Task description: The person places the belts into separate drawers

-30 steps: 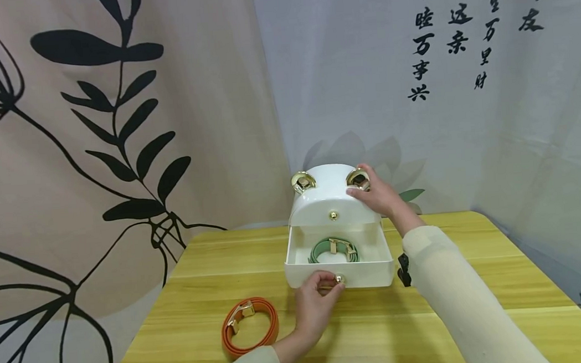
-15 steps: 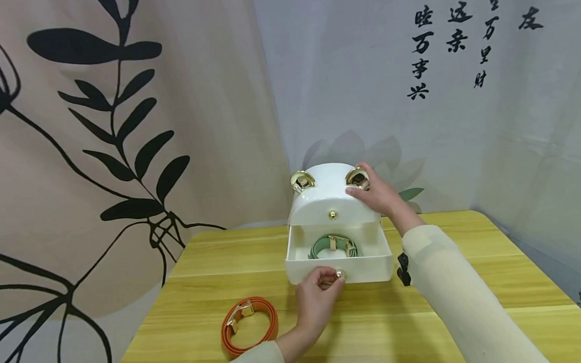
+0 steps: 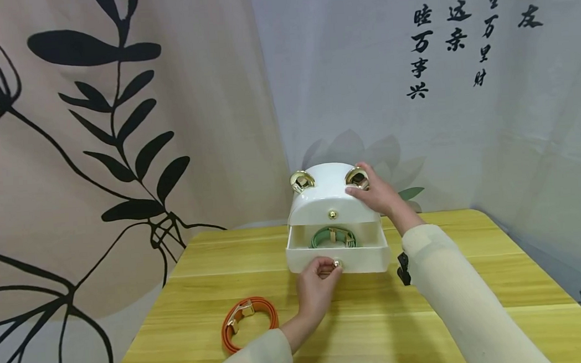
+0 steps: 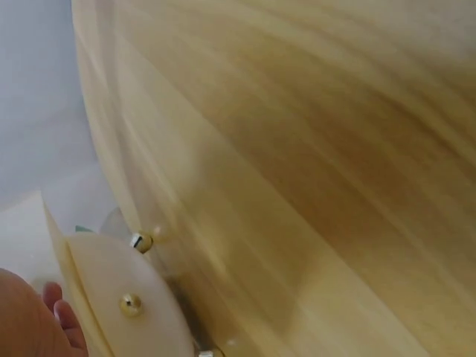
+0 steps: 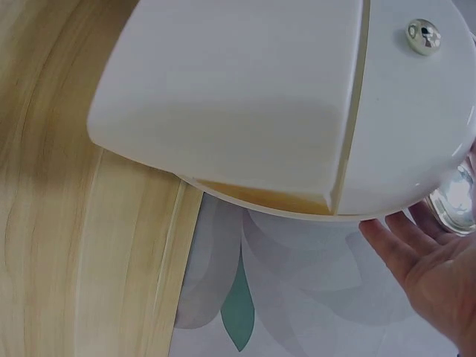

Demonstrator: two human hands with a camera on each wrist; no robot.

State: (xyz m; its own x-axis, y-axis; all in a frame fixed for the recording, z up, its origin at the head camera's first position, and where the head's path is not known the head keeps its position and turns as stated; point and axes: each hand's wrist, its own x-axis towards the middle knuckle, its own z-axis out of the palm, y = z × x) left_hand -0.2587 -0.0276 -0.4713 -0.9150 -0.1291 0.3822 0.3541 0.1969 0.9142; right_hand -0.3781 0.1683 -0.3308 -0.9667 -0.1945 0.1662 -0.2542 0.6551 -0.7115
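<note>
A white storage box (image 3: pixel 333 198) with a rounded top and two gold ears stands on the table. Its lower drawer (image 3: pixel 365 259) is pulled partly out, and a coiled green belt (image 3: pixel 346 235) with gold fittings lies inside. My left hand (image 3: pixel 314 288) pinches the drawer's gold knob (image 3: pixel 337 263) between thumb and fingers; in the left wrist view only part of that hand (image 4: pixel 33 320) shows. At the top right of the box, my right hand (image 3: pixel 382 195) grips around the gold ear (image 3: pixel 357 178), thumb in front. The right wrist view shows its fingers (image 5: pixel 398 245) against the box's side.
A coiled orange belt (image 3: pixel 272 316) with gold fittings lies on the wooden table (image 3: pixel 189 315), left of my left hand. A printed curtain (image 3: pixel 226 107) hangs close behind the box. A small black object (image 3: pixel 403 269) shows beside the right cuff.
The drawer has slid back toward the box, my left hand moving with it on the knob. Less of the green belt shows over the drawer front. My right hand stays on the ear.
</note>
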